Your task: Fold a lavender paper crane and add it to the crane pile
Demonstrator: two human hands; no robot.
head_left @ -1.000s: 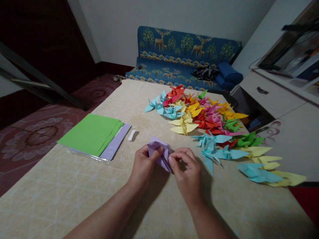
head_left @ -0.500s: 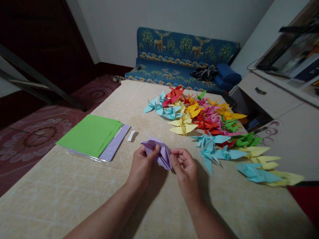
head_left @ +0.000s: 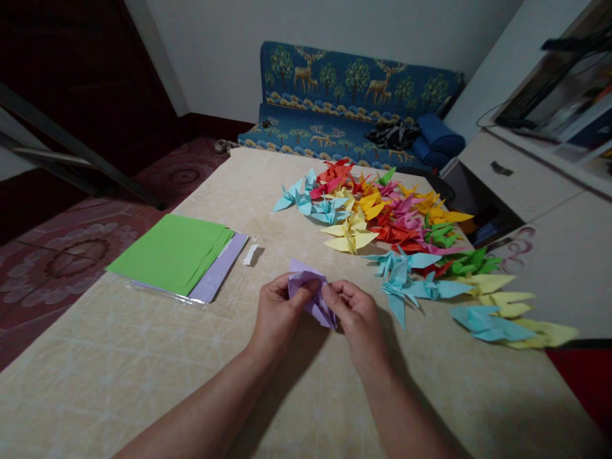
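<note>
The left hand (head_left: 276,307) and right hand (head_left: 354,309) pinch a folded purple paper piece (head_left: 319,310) between them, apparently to steady its creases; multicoloured folded-paper cranes (head_left: 399,238) lie beyond the right hand, perhaps leaving working room.

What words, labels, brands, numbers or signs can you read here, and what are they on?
None can be read.
The purple paper in the left hand and right hand, the green sheets and the folded paper birds show no visible lettering.
The white slip is too small, and the things on the right-hand shelf too blurred, to tell.
</note>
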